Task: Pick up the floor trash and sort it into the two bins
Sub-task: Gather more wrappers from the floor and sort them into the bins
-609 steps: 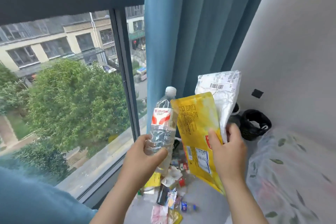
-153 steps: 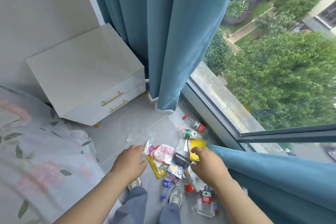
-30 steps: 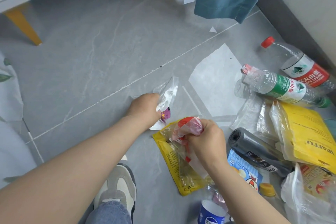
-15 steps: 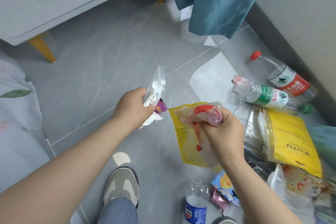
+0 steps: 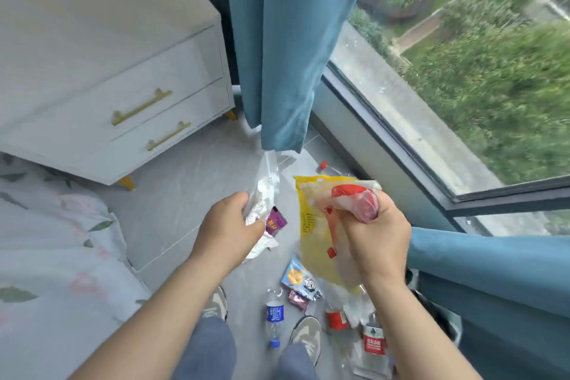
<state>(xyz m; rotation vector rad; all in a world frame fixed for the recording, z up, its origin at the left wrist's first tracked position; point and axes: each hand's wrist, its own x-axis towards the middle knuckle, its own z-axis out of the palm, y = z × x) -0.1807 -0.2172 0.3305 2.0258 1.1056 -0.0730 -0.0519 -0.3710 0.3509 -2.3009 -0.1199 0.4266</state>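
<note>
My left hand (image 5: 229, 225) grips a clear plastic bag (image 5: 266, 185) with crumpled white paper and a small purple wrapper (image 5: 275, 221) in it. My right hand (image 5: 377, 242) grips a red-and-clear wrapper (image 5: 354, 197) together with a yellow pouch (image 5: 314, 234); both hang above the floor. Below them lie a blue snack packet (image 5: 297, 279), a blue-labelled bottle (image 5: 274, 315), a red can (image 5: 337, 319) and a red-labelled bottle (image 5: 373, 344). Another red-capped bottle (image 5: 324, 166) peeks out behind the yellow pouch. No bin is in view.
A white nightstand (image 5: 108, 71) with gold handles stands at the upper left. A blue curtain (image 5: 287, 40) hangs ahead and another curtain (image 5: 493, 271) drapes at the right. A floral bedsheet (image 5: 55, 256) fills the left. The window (image 5: 462, 71) runs along the right. My shoes (image 5: 305, 336) are on the grey floor.
Both hands have risen from the floor with their trash. The view has lifted, so the nightstand, curtain and window show and the floor litter looks smaller.
</note>
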